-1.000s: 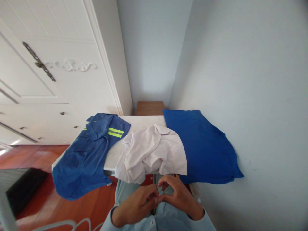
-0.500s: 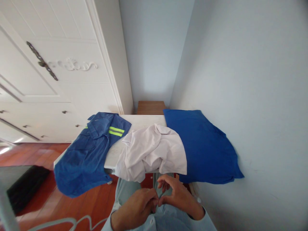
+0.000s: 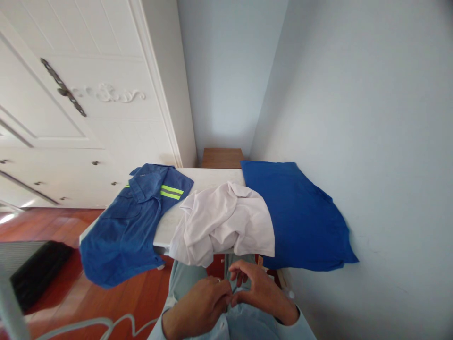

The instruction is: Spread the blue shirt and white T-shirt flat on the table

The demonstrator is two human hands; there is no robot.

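Note:
Both hands are low in front of my body, short of the table's front edge. My left hand (image 3: 202,302) is closed, its fingers curled inward; what they hold, if anything, is hidden. Beside it, my right hand (image 3: 257,289) is open, with thumb and bent fingers apart and nothing visible between them. Its thumb tip meets the left fingertips, or nearly so. Nearest to the hands, a crumpled white cloth garment (image 3: 226,224) hangs slightly over the front edge. To its left lies a blue work shirt (image 3: 123,231) with yellow-green reflective stripes. A plain blue cloth (image 3: 300,217) spreads on the right.
A white table (image 3: 208,177) carries the clothes. On the left stands a white wardrobe (image 3: 116,127), on the right a pale wall (image 3: 371,118). A brown wooden box-like piece (image 3: 222,158) is behind the table. A white cable (image 3: 113,326) curves at bottom left above the wooden floor (image 3: 152,293).
My right hand has shifted very slightly to the left, and the view has moved a little. The clothes lie as before.

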